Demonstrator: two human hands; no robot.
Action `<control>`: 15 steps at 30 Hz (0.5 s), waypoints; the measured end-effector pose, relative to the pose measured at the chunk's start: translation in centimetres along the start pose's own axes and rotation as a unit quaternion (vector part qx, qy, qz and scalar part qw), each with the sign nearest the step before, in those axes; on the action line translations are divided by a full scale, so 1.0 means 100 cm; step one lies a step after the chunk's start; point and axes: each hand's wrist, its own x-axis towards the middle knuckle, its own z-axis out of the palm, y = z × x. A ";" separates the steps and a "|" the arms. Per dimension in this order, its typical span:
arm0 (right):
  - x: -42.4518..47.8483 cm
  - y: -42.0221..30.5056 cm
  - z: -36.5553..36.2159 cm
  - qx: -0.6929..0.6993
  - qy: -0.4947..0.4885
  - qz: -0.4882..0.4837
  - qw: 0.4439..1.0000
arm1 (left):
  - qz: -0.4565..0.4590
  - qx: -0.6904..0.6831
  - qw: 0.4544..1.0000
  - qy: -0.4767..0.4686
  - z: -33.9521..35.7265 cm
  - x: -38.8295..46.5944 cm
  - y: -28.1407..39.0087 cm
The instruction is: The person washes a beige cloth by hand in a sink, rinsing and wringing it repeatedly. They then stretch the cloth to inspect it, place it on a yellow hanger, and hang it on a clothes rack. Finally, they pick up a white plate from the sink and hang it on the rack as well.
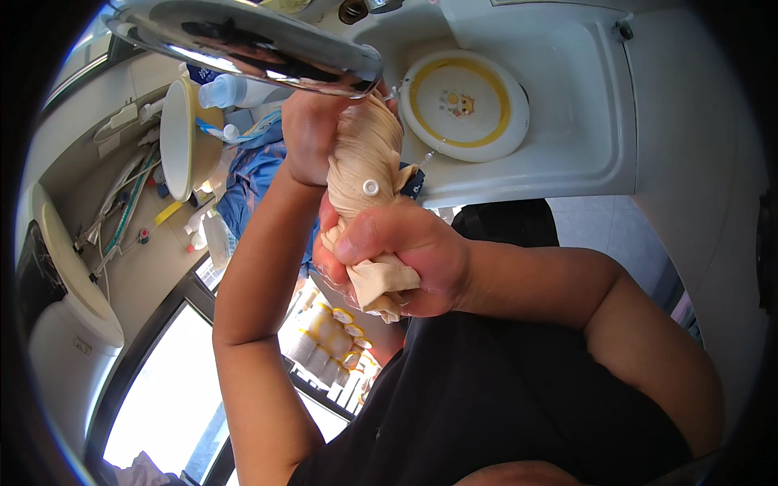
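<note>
A wet beige garment [368,136] with a white button is twisted into a tight roll between my hands. My left hand [311,136] grips its far end, partly hidden beneath the chrome faucet [273,51]. Around the near end, my right hand [404,252] is closed, and a loose fold of cloth [383,282] sticks out below the fist. Water drops [428,156] show beside the roll. Beyond it, a white basin with a yellow ring and a cartoon print [460,106] sits in the white sink [577,109].
Left of my arm stand a cream basin [182,140], a blue-capped bottle [231,91] and bunched blue fabric [249,182]. A toilet-like white fixture [79,310] is at the far left, near a dark-framed window [164,389]. The sink's front edge [523,193] runs before me.
</note>
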 end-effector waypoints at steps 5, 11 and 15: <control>0.006 -0.002 -0.015 -0.024 0.019 -0.006 1.000 | -0.027 0.012 0.999 0.029 0.013 -0.009 -0.001; -0.005 -0.051 -0.065 -0.154 0.104 0.136 0.973 | 0.055 0.078 0.987 -0.126 -0.004 -0.020 -0.024; -0.012 -0.102 -0.057 -0.198 0.073 0.195 0.958 | 0.032 0.119 0.966 -0.229 -0.023 -0.011 -0.002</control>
